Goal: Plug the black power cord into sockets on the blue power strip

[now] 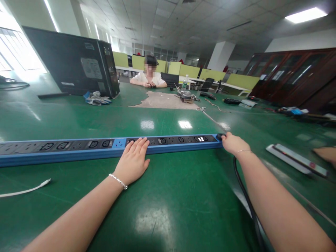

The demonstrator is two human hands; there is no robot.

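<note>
A long blue power strip [173, 149] with black sockets lies across the green table in the head view, its left end running out of the picture. My left hand [133, 159] rests flat on its middle, fingers stretched over the sockets. At the strip's right end my right hand [235, 143] is closed round a black plug [219, 136], which sits at the end socket; whether it is fully in cannot be seen. From below that hand a black power cord [243, 189] runs down towards the table's near edge, partly behind my right forearm.
A black computer case [73, 63] stands at the back left, work gloves [97, 98] beside it. A person [149, 75] sits across the table. A white power strip [296, 159] lies at right, near another hand [325, 154]. A white cable [26, 191] lies at left.
</note>
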